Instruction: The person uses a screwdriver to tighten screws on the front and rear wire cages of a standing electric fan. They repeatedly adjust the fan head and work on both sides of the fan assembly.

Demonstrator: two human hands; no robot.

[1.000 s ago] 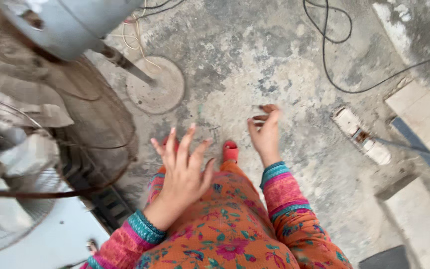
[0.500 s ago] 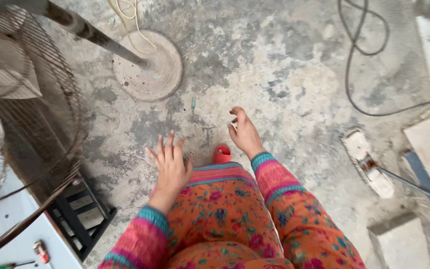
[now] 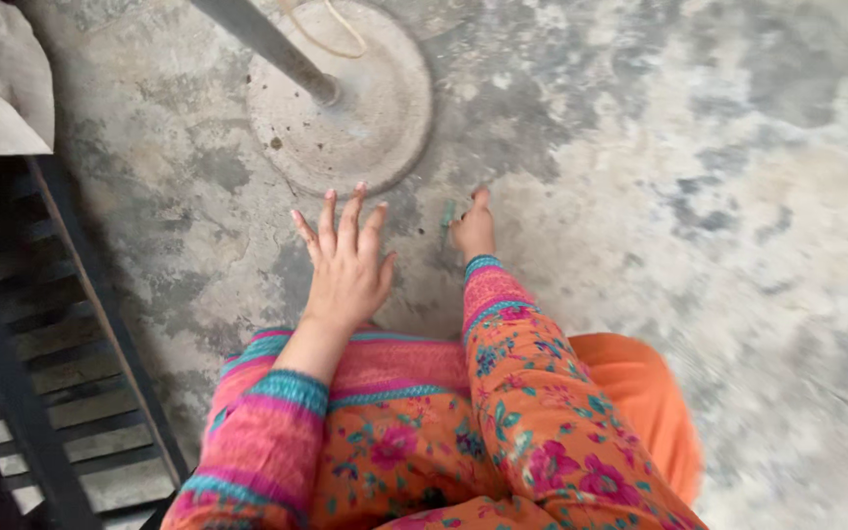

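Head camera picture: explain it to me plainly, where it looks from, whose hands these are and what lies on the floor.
The camera sits on a person's head and looks down at their own arms in flowered orange sleeves. The left hand hovers open, fingers spread, holding nothing. The right hand reaches down to a small green object on the concrete floor; the blur hides whether it grips it. Ahead stands a round stand base with a pole. A dark slatted grille lies at left.

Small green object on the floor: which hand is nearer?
Right. The right hand reaches down with its fingertips right beside the small green object. The left hand is spread open above the floor, off to the object's left.
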